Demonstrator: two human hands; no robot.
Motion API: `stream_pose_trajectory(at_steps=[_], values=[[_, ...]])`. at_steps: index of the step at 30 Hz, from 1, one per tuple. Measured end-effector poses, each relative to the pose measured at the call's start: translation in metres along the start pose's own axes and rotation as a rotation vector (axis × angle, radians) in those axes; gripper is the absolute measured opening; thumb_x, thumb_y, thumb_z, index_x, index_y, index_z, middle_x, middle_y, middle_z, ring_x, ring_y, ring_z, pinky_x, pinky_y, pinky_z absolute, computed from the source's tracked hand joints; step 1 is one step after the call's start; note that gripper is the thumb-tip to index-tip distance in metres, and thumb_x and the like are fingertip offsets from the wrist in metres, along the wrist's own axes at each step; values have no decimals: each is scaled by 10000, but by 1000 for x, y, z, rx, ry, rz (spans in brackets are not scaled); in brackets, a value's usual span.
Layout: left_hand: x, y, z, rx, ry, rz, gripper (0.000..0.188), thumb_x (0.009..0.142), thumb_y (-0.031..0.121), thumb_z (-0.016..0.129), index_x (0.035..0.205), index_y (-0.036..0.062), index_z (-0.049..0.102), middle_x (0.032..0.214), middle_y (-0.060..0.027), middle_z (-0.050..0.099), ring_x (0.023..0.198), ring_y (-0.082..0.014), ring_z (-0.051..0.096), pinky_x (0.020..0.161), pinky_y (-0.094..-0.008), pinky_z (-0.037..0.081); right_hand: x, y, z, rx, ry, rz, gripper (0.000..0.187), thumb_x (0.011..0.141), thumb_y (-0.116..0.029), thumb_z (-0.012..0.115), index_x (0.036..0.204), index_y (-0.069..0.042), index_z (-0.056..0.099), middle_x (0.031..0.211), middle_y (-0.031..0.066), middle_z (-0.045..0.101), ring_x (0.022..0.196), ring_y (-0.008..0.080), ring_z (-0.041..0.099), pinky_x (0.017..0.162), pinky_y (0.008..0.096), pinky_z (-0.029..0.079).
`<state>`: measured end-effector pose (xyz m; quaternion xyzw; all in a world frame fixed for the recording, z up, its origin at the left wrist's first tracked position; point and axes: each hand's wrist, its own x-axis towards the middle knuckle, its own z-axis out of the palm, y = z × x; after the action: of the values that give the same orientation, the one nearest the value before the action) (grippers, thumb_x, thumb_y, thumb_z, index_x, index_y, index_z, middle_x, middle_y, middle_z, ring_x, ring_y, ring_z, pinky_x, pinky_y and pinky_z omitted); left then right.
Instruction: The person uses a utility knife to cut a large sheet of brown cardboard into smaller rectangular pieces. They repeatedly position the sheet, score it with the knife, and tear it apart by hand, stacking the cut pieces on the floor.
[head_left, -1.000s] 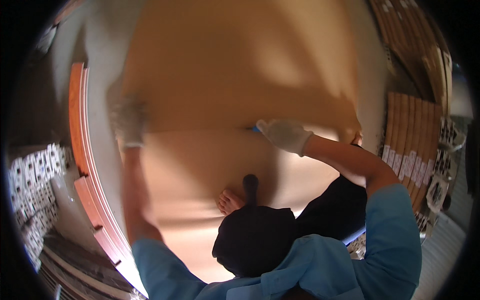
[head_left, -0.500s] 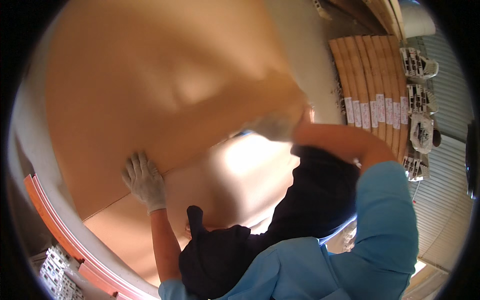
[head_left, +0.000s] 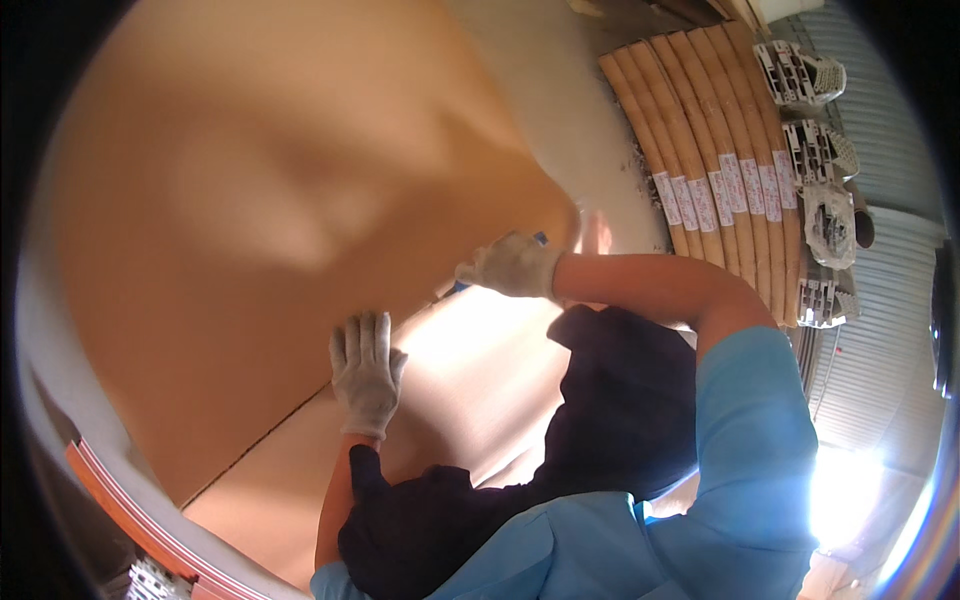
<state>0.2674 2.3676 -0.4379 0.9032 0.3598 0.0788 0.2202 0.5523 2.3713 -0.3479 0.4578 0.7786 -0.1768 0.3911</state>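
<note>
A large brown cardboard sheet (head_left: 200, 330) spreads under both hands, its far part smeared by blur. A dark slit (head_left: 260, 440) runs across it from the lower left up toward my right hand. My left hand (head_left: 368, 375), in a pale grey work glove, lies on the cardboard over this line, fingers stretched out. My gloved right hand (head_left: 515, 265) is closed around a utility knife (head_left: 460, 286). Blue parts of the knife show on both sides of the fist, and its front end is at the line. The blade's tip is hard to make out.
Several long brown cardboard tubes (head_left: 690, 150) with white labels lie at the right, beside bundled grey profiles (head_left: 825, 150). An orange-red rail (head_left: 130, 530) borders the lower left. Bright light glares on the near cardboard. A blurred skin-coloured shape (head_left: 597, 230) shows beyond my right wrist.
My left hand has slid rightward along the line, closer to my right hand. The slit at the lower left looks wider and darker. The whole view has shifted somewhat.
</note>
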Motion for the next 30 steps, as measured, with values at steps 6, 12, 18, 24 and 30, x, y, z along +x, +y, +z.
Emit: stream_pose_trajectory(at_steps=[6, 12, 18, 24, 30], values=[[-1, -7, 9, 107, 11, 41, 629, 889, 378, 567, 1399, 48, 405, 1402, -165, 442, 1304, -374, 388, 1094, -537, 289, -25, 74, 52, 138, -77, 34, 414, 865, -133, 580, 1246, -208, 437, 971, 70, 637, 799, 285, 696, 609, 426, 566], [1, -3, 5, 132, -31, 28, 627, 895, 376, 558, 1398, 37, 399, 1409, -165, 427, 1295, -375, 396, 1087, -532, 301, -103, 196, 151, -53, -150, 345, 494, 867, -113, 538, 1315, -318, 502, 1122, 65, 647, 913, 267, 673, 735, 455, 546], [-1, -1, 4, 108, 7, 30, 603, 901, 365, 547, 1383, 30, 409, 1368, -182, 457, 1268, -388, 416, 1074, -533, 311, -182, 291, 150, 12, -308, 949, 341, 802, -360, 682, 1050, -129, 705, 1015, 66, 701, 780, 219, 678, 661, 385, 530], [1, 1, -6, 45, 72, 40, 595, 881, 347, 581, 1361, 28, 435, 1341, -189, 484, 1253, -384, 434, 1065, -526, 323, -39, 202, 114, 1139, 118, 1037, 461, 780, -449, 665, 870, 2, 687, 734, 102, 669, 592, 214, 625, 598, 362, 503], [-8, -5, -13, -44, 156, -60, 627, 854, 326, 633, 1368, 35, 423, 1331, -186, 494, 1240, -387, 439, 1070, -517, 317, -29, 199, 95, 1242, 210, 1043, 316, 738, -330, 738, 775, -26, 658, 615, 47, 602, 468, 143, 531, 401, 285, 389]])
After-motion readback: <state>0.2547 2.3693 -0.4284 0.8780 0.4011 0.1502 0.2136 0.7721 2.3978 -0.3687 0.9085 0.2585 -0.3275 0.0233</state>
